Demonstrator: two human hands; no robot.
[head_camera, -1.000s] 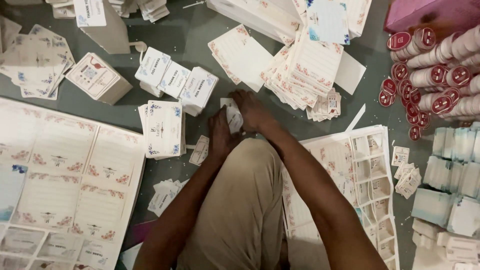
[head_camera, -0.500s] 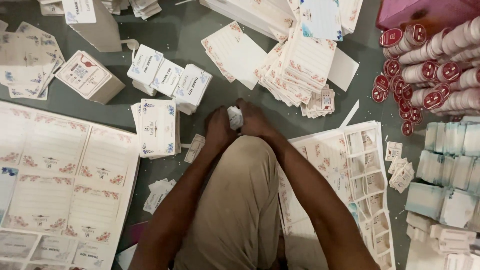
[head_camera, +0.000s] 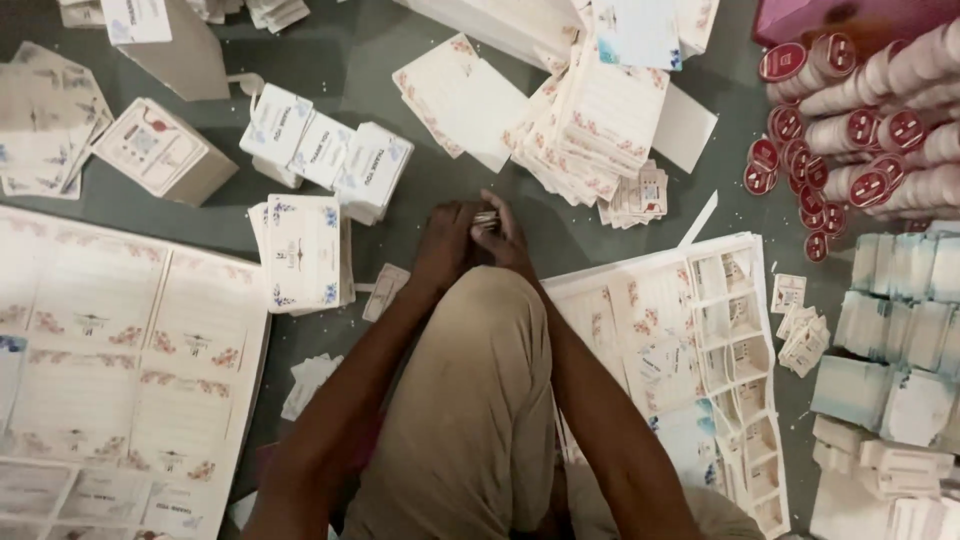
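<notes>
— Where do we have the small stack of cards (head_camera: 486, 217)?
— Pinched between our left hand (head_camera: 447, 243) and right hand (head_camera: 507, 243), together above the knee (head_camera: 492, 300) (edges squared first, we'd say).

Printed card sheets (head_camera: 110, 340), stacked cards (head_camera: 300, 250), red-capped white tubes (head_camera: 860, 120), grey floor (head_camera: 400, 200)
</notes>
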